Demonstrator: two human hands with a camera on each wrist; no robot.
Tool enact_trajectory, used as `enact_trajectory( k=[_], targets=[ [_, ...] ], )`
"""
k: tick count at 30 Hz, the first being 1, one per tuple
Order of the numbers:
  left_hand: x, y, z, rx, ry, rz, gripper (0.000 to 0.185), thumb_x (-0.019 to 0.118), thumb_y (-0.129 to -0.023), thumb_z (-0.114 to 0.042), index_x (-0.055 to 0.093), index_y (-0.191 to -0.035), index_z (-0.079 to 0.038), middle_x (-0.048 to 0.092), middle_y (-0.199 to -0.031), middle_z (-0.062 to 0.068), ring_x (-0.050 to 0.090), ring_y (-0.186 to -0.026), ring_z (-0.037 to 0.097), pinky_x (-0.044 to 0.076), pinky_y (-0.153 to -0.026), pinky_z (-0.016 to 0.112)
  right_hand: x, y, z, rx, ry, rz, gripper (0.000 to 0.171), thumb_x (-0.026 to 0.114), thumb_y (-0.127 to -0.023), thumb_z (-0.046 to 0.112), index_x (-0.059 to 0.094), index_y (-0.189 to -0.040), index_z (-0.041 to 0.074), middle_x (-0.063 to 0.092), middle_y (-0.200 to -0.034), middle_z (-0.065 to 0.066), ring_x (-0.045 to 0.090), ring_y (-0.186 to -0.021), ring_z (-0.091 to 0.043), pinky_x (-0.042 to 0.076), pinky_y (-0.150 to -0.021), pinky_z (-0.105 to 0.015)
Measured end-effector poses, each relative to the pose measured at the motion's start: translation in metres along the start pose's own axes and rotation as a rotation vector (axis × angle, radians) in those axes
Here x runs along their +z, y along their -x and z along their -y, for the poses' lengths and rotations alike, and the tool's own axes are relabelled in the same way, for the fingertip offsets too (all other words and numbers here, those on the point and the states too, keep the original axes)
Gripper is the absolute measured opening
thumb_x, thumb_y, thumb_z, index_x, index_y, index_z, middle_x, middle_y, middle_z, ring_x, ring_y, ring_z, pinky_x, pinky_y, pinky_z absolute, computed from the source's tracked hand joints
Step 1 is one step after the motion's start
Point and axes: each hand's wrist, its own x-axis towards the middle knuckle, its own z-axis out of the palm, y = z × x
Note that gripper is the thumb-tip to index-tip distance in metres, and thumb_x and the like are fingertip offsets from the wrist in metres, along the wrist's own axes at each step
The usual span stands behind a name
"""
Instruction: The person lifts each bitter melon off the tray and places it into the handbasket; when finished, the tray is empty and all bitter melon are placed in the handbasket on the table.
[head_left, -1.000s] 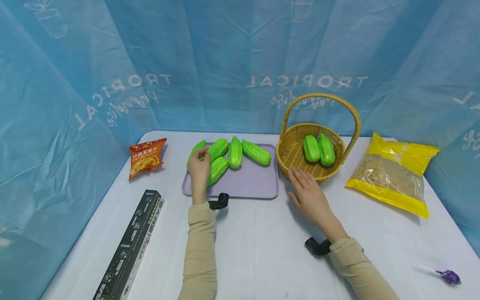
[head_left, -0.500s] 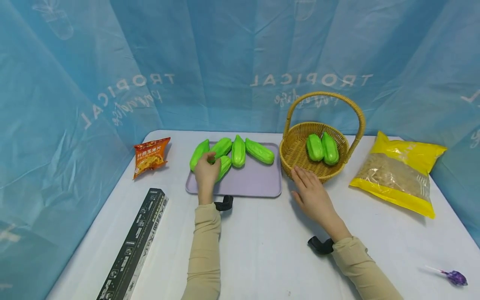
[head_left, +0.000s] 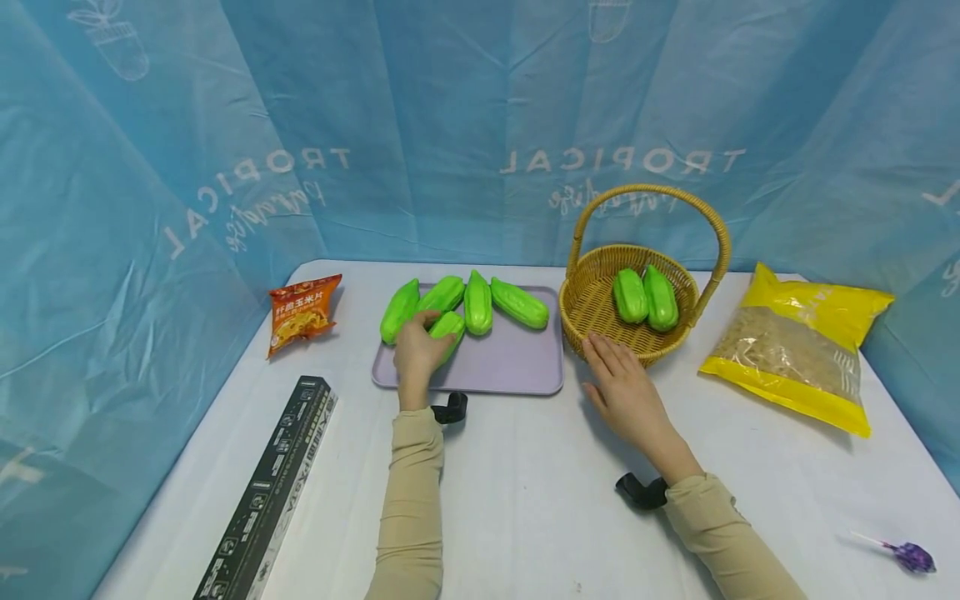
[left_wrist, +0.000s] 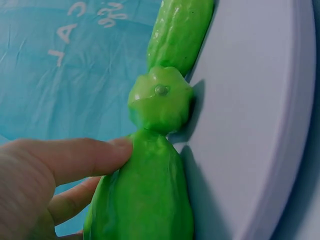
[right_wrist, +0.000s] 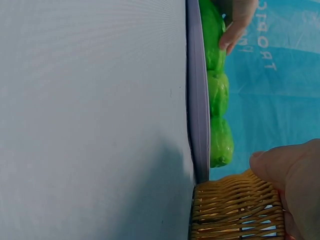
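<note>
White table (head_left: 525, 500): left hand (head_left: 415, 357) grasps green gourd (head_left: 447, 327); right hand (head_left: 626, 392) flat, touching basket (head_left: 600, 312).

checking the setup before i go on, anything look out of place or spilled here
Nothing is spilled or damaged. One small oddity: the leftmost green gourd hangs over the left edge of the purple tray instead of lying fully on it. The left hand grips another gourd on the tray; the right hand rests by the wicker basket.

2 long beige sleeves (head_left: 408, 500), a black wrist-mounted camera (head_left: 448, 407) at each cuff.
</note>
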Motion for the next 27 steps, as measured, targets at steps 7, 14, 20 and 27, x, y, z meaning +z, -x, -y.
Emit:
enact_trajectory(
  k=[7, 14, 20, 27],
  targets=[
    [0.0, 0.002, -0.001, -0.027, -0.062, 0.063, 0.059, 0.073, -0.083, -0.034, 0.055, -0.137, -0.02, 0.058, -0.137, 0.007, 0.054, -0.124, 0.033, 0.045, -0.097, 0.054, -0.001, 0.002, 0.0, 0.003, 0.002, 0.0, 0.066, 0.07, -0.088, 0.016, 0.042, -0.144, -0.005, 0.042, -0.149, -0.023, 0.043, -0.134, -0.04, 0.03, -0.113, -0.054],
    [-0.011, 0.003, -0.008, -0.001, 0.048, 0.066, 0.06, 0.07, -0.086, -0.032, 0.051, -0.14, -0.014, 0.056, -0.137, 0.015, 0.052, -0.126, 0.035, 0.042, -0.104, 0.052, -0.001, 0.002, 0.0, 0.005, 0.005, -0.004, 0.066, 0.07, -0.087, 0.015, 0.042, -0.144, -0.005, 0.042, -0.149, -0.023, 0.042, -0.134, -0.04, 0.031, -0.113, -0.054],
    [-0.022, 0.004, -0.02, 0.054, 0.235, 0.028, 0.056, 0.071, -0.086, -0.027, 0.054, -0.138, -0.015, 0.057, -0.133, 0.02, 0.053, -0.124, 0.034, 0.044, -0.102, 0.05, -0.001, 0.001, 0.0, 0.006, 0.006, -0.014, 0.066, 0.072, -0.087, 0.015, 0.042, -0.143, -0.005, 0.042, -0.148, -0.023, 0.043, -0.134, -0.041, 0.031, -0.113, -0.054],
    [-0.03, 0.009, -0.036, 0.099, 0.37, 0.048, 0.051, 0.072, -0.087, -0.027, 0.057, -0.135, -0.019, 0.056, -0.133, 0.017, 0.054, -0.119, 0.031, 0.05, -0.093, 0.046, 0.0, -0.001, 0.001, -0.001, 0.003, -0.005, 0.065, 0.071, -0.088, 0.016, 0.043, -0.142, -0.006, 0.042, -0.148, -0.023, 0.043, -0.134, -0.041, 0.032, -0.113, -0.054]
  ],
)
